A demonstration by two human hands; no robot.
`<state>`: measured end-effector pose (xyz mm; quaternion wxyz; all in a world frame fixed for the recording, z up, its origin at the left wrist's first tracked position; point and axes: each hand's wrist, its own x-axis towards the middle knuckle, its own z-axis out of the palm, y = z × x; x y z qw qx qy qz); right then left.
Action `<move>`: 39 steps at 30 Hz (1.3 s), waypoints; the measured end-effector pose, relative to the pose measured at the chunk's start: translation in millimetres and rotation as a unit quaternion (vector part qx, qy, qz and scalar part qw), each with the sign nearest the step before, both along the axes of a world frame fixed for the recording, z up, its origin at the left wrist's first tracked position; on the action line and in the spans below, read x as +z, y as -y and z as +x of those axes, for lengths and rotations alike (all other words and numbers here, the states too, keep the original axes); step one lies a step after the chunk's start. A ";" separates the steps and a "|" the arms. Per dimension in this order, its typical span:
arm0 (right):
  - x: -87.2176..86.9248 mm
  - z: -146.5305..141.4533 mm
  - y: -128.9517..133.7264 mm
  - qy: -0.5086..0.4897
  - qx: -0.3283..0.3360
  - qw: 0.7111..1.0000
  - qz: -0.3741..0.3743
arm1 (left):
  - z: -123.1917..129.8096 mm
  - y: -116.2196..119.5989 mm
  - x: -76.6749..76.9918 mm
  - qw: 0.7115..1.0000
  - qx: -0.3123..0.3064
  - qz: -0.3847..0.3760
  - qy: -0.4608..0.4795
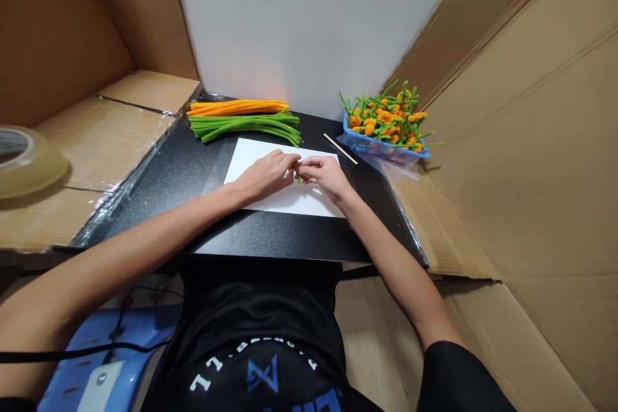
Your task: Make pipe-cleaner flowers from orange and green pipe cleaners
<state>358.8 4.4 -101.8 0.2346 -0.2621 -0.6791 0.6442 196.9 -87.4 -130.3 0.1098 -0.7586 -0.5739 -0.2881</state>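
Head view: the left hand [264, 175] and right hand [324, 177] meet with fingers pinched together on a short green chenille stem [298, 176], which projects just below the fingertips over a white paper sheet [284, 201]. Caution: insufficient pinch pressure may let the stem slip and drop.

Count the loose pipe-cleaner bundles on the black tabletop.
2: an orange bundle at the back, and a green bundle just in front of it, both behind the white paper.
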 end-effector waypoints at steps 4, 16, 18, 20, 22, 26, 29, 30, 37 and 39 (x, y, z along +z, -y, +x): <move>-1.6 -2.3 0.4 -0.014 0.004 0.998 0.066 | -1.2 0.0 -2.1 0.998 -0.010 0.000 0.066; -7.7 3.0 5.2 0.056 0.006 0.858 0.510 | 3.6 6.9 6.4 0.971 -0.018 -0.063 0.232; -7.9 3.0 5.1 0.085 0.009 0.792 0.605 | 3.3 6.5 7.4 0.959 -0.025 -0.080 0.270; -7.7 2.9 4.4 0.099 0.014 0.724 0.682 | 3.2 4.9 8.1 0.940 -0.032 -0.105 0.322; -7.2 3.0 3.4 0.097 0.021 0.663 0.742 | 3.2 2.6 9.1 0.912 -0.038 -0.141 0.383; -5.8 3.9 1.3 0.083 0.051 0.578 0.810 | 1.1 0.0 13.9 0.855 -0.055 -0.213 0.469; -6.2 3.9 1.0 0.081 0.062 0.584 0.805 | -3.9 0.3 17.6 0.840 -0.082 -0.248 0.476; -6.6 3.6 1.4 0.080 0.053 0.604 0.791 | -5.9 0.3 18.0 0.839 -0.086 -0.247 0.477; -10.0 -1.0 4.7 0.032 -0.022 0.858 0.512 | -14.8 -1.9 15.6 0.855 -0.075 -0.196 0.475; -9.7 -2.1 2.6 0.018 -0.007 0.927 0.374 | -16.1 -1.8 16.7 0.867 -0.070 -0.191 0.455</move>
